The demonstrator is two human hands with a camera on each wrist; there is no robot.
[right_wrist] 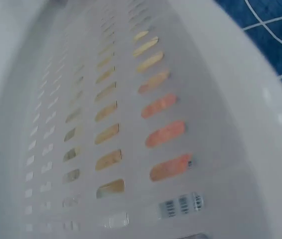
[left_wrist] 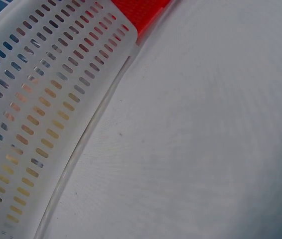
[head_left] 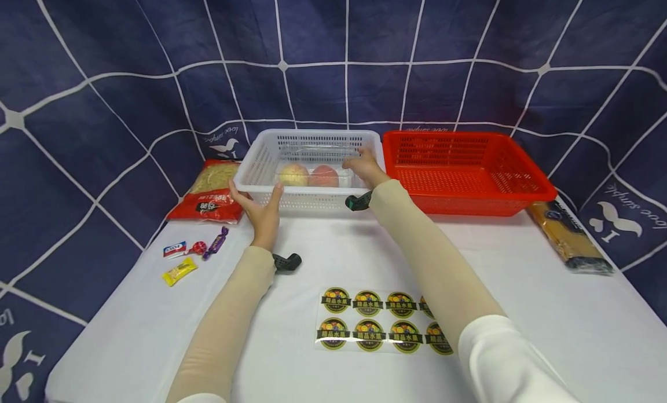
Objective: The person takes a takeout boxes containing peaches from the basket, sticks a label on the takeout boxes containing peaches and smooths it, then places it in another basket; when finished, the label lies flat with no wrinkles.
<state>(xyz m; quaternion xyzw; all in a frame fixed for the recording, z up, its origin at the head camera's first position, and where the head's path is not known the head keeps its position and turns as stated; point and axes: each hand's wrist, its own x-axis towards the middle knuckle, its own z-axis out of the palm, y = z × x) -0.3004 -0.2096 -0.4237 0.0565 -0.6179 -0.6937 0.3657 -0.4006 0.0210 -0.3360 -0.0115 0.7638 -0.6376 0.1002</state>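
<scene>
A white slotted basket (head_left: 255, 160) stands at the back middle of the white table (head_left: 339, 252). Inside it a clear box (head_left: 312, 158) holds two peaches (head_left: 294, 174) (head_left: 324, 175). My left hand (head_left: 260, 209) presses flat against the basket's front left corner, thumb up at the rim. My right hand (head_left: 366, 167) lies over the front right rim, with fingers bent down inside toward the clear box. The left wrist view shows the basket wall (left_wrist: 41, 99) from outside. In the right wrist view peach colours show through the slots of the basket wall (right_wrist: 106, 124).
A red basket (head_left: 469, 189) (left_wrist: 141, 12) stands against the white one's right side. A noodle packet (head_left: 211, 189) and several small candies (head_left: 193, 255) lie at the left. A sheet of round stickers (head_left: 375, 328) lies near the front, and a long pasta packet (head_left: 570, 238) at the right edge.
</scene>
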